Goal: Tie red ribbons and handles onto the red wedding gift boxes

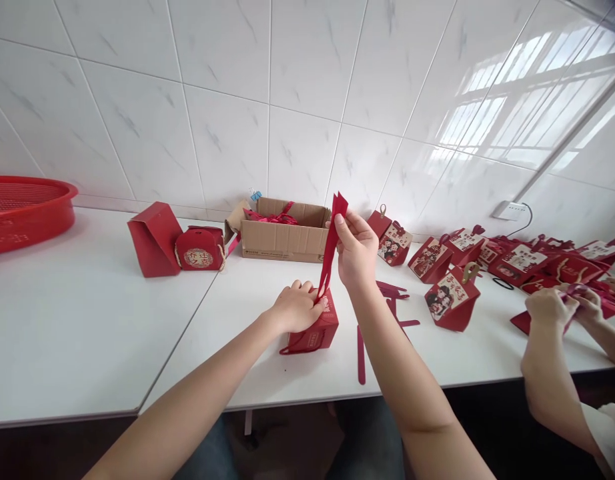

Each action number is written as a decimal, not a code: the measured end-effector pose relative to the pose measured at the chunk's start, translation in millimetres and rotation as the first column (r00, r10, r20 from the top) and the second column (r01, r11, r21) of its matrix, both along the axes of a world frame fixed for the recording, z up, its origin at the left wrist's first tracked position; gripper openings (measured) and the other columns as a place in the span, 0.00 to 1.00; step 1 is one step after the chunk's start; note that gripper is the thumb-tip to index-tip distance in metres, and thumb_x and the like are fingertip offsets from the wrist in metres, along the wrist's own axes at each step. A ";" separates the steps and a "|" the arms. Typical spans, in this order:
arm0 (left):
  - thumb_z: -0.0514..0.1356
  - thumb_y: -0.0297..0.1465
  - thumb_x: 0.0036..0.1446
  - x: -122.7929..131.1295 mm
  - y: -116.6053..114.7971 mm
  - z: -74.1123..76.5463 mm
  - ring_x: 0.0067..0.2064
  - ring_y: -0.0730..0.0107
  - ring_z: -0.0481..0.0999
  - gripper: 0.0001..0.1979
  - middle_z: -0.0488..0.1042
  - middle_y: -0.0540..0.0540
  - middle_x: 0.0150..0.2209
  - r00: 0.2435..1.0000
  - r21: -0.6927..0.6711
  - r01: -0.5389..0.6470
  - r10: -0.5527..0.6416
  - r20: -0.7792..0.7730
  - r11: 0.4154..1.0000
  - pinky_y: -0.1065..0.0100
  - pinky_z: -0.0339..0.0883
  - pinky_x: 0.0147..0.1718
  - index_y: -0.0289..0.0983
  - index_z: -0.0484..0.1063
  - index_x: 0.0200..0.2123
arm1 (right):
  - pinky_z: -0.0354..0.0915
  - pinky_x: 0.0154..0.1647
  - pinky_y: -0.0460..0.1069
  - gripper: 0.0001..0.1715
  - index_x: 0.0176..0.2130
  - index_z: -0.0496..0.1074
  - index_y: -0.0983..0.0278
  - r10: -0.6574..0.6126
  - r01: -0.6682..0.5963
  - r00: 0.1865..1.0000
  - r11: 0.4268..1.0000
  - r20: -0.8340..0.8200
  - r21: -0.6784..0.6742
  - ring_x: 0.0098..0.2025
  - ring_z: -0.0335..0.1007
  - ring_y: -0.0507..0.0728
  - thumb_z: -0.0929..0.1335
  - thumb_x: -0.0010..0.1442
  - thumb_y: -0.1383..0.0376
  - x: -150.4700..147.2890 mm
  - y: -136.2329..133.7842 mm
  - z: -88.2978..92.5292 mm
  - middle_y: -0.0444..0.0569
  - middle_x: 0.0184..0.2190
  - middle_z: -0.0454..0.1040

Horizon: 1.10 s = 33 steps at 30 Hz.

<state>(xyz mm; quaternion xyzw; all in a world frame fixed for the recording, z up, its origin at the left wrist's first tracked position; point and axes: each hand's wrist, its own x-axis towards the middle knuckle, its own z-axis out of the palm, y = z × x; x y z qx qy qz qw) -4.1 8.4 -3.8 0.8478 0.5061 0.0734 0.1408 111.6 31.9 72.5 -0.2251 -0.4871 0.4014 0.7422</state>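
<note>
A small red gift box (315,337) with pale printing sits near the table's front edge. Over its top rests my left hand (298,307), fingers bent around the far side and the thumb at the base of a red ribbon (328,257). The ribbon rises from the box as two strips side by side. My right hand (356,247) pinches it near its upper ends, between thumb and fingers. A thin red cord hangs along the box's front lower edge. The left fingertips are partly hidden behind the box.
Behind stands a cardboard box (285,241) with red ribbons inside. Dark red strips (361,353) lie right of my box. Left are two finished-looking red boxes (155,240) and a red plastic basket (32,220). Several gift boxes (451,299) and a co-worker's hands (550,310) occupy the right.
</note>
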 end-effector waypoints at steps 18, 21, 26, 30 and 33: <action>0.45 0.45 0.59 0.4 -3.3 -0.1 0.47 0.53 0.65 0.22 0.73 0.45 0.43 0.984 -0.005 -0.053 0.053 0.168 0.999 0.56 0.62 0.45 0.45 0.72 0.47 | 0.71 0.42 0.47 0.08 0.30 0.75 0.61 0.187 -0.189 0.982 0.977 -0.026 -0.099 0.35 0.74 0.50 0.75 0.46 0.65 18.3 -20.9 17.1 0.42 0.32 0.77; 0.46 0.45 0.59 0.5 -3.5 0.0 0.48 0.53 0.65 0.21 0.73 0.46 0.43 0.983 -0.005 -0.060 0.059 0.173 0.998 0.56 0.62 0.45 0.45 0.72 0.46 | 0.71 0.42 0.47 0.07 0.30 0.76 0.61 0.216 -0.218 0.976 0.970 -0.026 -0.106 0.36 0.75 0.51 0.75 0.47 0.66 20.0 -18.8 17.7 0.42 0.32 0.77; 0.47 0.44 0.58 0.3 -4.4 0.6 0.48 0.53 0.65 0.20 0.73 0.46 0.43 0.982 -0.008 -0.069 0.069 0.178 0.998 0.57 0.62 0.45 0.46 0.73 0.45 | 0.71 0.43 0.46 0.09 0.31 0.76 0.60 0.210 -0.213 0.977 0.974 -0.042 -0.081 0.37 0.75 0.50 0.76 0.46 0.67 20.9 -15.6 18.0 0.41 0.31 0.77; 0.49 0.44 0.58 0.6 -4.0 0.2 0.48 0.53 0.65 0.18 0.74 0.47 0.42 0.975 -0.011 -0.086 0.086 0.202 0.996 0.58 0.63 0.45 0.46 0.74 0.43 | 0.71 0.46 0.48 0.11 0.32 0.75 0.60 0.163 -0.164 0.986 0.984 -0.021 -0.068 0.39 0.76 0.52 0.76 0.45 0.67 22.0 -15.0 18.6 0.41 0.32 0.78; 0.49 0.44 0.58 0.9 -3.4 -0.6 0.48 0.54 0.65 0.18 0.74 0.47 0.41 0.974 -0.007 -0.091 0.091 0.207 0.996 0.58 0.63 0.44 0.46 0.74 0.43 | 0.71 0.48 0.49 0.13 0.31 0.75 0.60 0.169 -0.170 0.985 0.984 -0.022 -0.049 0.38 0.76 0.52 0.77 0.43 0.66 23.2 -17.1 18.9 0.40 0.30 0.78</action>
